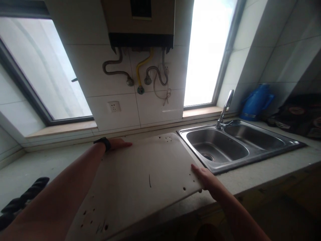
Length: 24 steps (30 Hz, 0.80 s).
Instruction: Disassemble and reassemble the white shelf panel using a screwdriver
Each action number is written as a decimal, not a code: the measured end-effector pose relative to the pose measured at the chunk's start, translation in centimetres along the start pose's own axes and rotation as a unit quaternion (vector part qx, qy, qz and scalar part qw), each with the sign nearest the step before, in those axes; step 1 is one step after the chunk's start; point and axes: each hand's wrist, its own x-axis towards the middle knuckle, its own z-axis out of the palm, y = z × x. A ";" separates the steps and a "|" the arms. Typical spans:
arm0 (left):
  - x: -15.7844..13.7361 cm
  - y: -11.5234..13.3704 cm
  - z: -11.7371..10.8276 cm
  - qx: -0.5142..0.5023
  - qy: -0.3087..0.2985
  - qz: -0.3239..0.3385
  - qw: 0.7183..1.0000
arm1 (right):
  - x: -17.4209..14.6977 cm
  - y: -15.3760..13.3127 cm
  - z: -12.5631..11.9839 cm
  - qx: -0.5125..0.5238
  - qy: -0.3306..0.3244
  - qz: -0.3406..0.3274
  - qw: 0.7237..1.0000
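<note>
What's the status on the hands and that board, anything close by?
Left hand flat on white board far corner. Right hand grips its right edge. Board lies on countertop, beside double sink.

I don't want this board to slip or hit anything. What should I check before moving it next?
1. Left hand on the board's far edge: ok.
2. Right hand on the near right corner: ok.
3. Board flat on the counter: cannot tell; the near edge seems to overhang.
4. Board apart from the sink: not ok, its right edge lies against the rim.
5. Faucet clear of the board: ok.
6. Dark ribbed thing on the left, clear: ok.
</note>
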 end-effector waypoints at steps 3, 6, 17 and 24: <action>0.5 -0.5 0.9 -0.021 -0.068 -0.065 0.995 | 0.1 -0.2 0.1 0.009 0.000 -0.003 1.000; 1.0 -1.1 1.8 -0.051 -0.107 -0.108 0.987 | 0.0 -0.4 0.2 0.016 -0.009 -0.002 1.000; 2.5 -3.5 4.3 -0.043 -0.116 -0.105 0.987 | -0.4 -1.2 0.2 0.008 -0.011 0.013 1.000; 0.7 -3.3 4.5 0.023 -0.046 -0.016 0.999 | -0.6 -2.1 0.5 -0.065 0.005 -0.003 0.998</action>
